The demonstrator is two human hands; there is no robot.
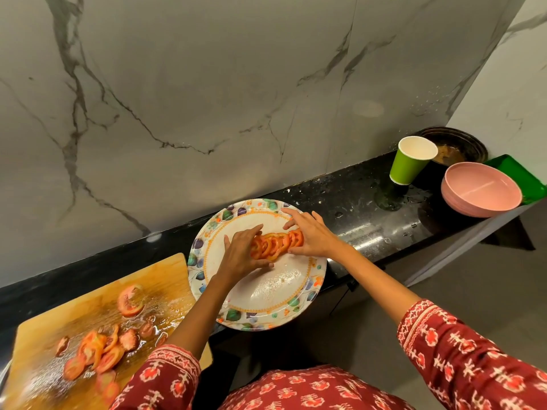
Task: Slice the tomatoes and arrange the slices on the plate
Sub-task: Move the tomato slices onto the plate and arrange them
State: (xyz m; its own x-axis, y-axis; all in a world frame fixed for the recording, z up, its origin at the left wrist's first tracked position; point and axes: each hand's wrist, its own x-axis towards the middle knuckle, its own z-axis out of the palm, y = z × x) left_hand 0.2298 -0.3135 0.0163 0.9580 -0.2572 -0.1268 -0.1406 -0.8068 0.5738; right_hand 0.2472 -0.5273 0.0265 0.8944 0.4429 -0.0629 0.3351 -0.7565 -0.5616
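Note:
A flower-rimmed white plate (284,294) sits on the black counter, its near edge hanging past the counter's front. A short row of overlapping tomato slices (273,245) lies across its far half. My left hand (241,255) holds the row's left end, fingers above it and thumb below. My right hand (312,236) holds the right end the same way, index finger stretched toward the rim. On the wet wooden cutting board (165,279) at the lower left lie several more tomato slices (97,353) and a larger tomato piece (128,301). No knife is in view.
At the counter's far right stand a green paper cup (410,164), stacked pink bowls (481,192), a green tray (521,176) and a dark pan (455,145). A marble wall rises right behind the narrow wet counter (361,199). Floor lies to the right, below.

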